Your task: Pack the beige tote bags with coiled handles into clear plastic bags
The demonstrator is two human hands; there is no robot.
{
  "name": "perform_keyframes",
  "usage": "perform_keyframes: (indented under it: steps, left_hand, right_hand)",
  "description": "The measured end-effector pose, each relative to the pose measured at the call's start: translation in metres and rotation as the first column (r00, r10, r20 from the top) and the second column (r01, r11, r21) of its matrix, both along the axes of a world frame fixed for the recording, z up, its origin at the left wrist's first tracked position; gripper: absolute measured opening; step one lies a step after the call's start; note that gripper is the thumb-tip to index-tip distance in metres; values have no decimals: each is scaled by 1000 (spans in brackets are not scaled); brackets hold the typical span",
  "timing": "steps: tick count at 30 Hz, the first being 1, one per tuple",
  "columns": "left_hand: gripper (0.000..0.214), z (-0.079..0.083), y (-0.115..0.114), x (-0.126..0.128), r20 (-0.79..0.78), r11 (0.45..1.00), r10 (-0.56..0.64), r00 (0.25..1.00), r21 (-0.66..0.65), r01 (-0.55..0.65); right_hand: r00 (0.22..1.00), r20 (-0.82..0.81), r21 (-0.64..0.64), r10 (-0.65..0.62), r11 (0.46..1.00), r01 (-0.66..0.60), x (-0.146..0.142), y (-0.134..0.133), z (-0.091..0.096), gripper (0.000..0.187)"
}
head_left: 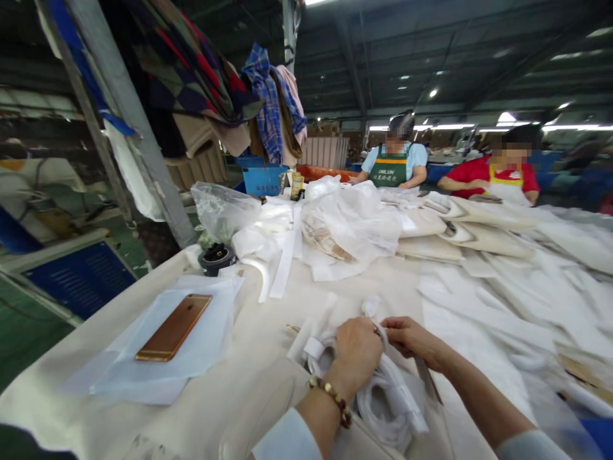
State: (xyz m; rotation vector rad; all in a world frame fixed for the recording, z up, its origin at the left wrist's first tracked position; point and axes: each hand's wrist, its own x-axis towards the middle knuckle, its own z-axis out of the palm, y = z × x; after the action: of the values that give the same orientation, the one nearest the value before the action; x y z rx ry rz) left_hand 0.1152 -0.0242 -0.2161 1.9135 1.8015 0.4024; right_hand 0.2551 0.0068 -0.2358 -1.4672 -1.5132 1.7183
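Note:
My left hand (357, 351) is closed around a bundle of white fabric straps (387, 399) lying on the cream-covered table (143, 421). A beaded bracelet sits on that wrist. My right hand (407, 335) pinches the same white strap material just right of the left hand, fingertips touching it. A knotted end of white strap (370, 308) sticks up just beyond both hands.
A gold phone (175, 326) lies on white sheets to the left. A black round object (217, 258) and plastic bags (225, 211) sit further back. Piles of white and cream fabric pieces (479, 236) cover the right. Two people in aprons work at the far end. A metal post (138, 128) stands left.

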Motion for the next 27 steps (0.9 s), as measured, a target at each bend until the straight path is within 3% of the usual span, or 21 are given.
perform_keyframes:
  steps: [4, 10, 14, 17, 20, 22, 27]
  left_hand:
    - [30, 1, -6, 1, -25, 994, -52, 998, 97, 54]
    - [26, -4, -16, -4, 2, 980, -41, 999, 197, 40]
    - [23, -1, -20, -8, 131, 979, 8, 991, 203, -35]
    - [17, 3, -17, -14, 297, 985, 61, 953, 134, -105]
    - [17, 9, -12, -19, 481, 983, 136, 866, 43, -178]
    - [17, 14, -10, -21, 613, 979, 182, 769, -40, -201]
    - [12, 23, -8, -25, 874, 961, 273, 403, -262, -83]
  right_hand:
    - [993, 110, 66, -37, 997, 29, -2, 0, 13, 4]
    - [988, 141, 126, -66, 991, 49, 2, 1, 27, 7]
    - [995, 54, 121, -79, 990, 72, 9, -3, 36, 3]
    - [995, -51, 92, -88, 991, 92, 13, -8, 42, 16]
    - [983, -146, 41, -112, 992, 119, 14, -11, 46, 25]
    - [968, -207, 3, -141, 989, 145, 12, -12, 47, 24]
    - [895, -383, -62, -229, 973, 222, 4, -17, 39, 23]
